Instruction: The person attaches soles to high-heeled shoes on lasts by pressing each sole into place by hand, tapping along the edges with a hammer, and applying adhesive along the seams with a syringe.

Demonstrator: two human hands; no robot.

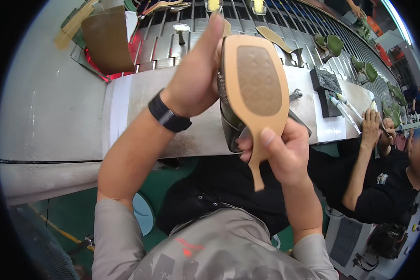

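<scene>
A green heeled shoe (230, 125) is held up in front of me, its underside turned toward me. Its tan sole (252, 120) has a brown textured patch at the forefoot and narrows to a thin tail at the lower end. My left hand (193, 77), below whose wrist sits a black band, is closed on the left side of the forefoot; its fingers are mostly hidden behind the shoe. With the thumb on the narrow part of the sole, my right hand (284, 151) grips the shoe from the lower right.
Beyond the pale work ledge (172, 135) runs a metal roller conveyor (161, 44) with green heeled shoes (331, 45) and a loose tan sole (273, 38). A dark block (326, 81) and white-handled brushes (345, 112) lie at right, near a co-worker's hands (371, 128). A brown sheet (108, 42) stands at left.
</scene>
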